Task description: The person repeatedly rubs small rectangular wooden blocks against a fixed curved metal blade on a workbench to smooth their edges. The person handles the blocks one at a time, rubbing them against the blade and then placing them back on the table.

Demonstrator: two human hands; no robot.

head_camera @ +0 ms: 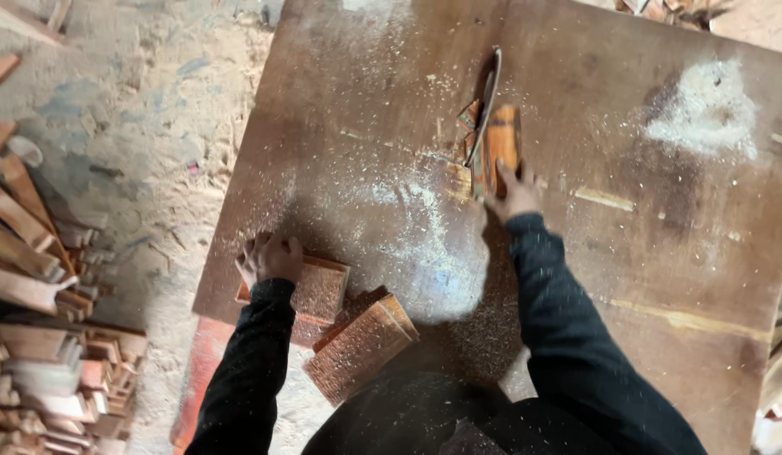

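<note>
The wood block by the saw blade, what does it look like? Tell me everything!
The wood block is small, reddish-orange and rounded at its far end, with dark streaks. It lies flat on the dusty brown table, right beside the thin saw blade sticking up through the top. The right hand presses on its near end with the fingers. Sawdust and small wood chips lie around it.

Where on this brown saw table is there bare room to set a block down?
Free: the dusty brown table left of the saw blade, and between right hand and sawdust heap. Crowded: near edge, reddish wooden blocks by left hand.
</note>
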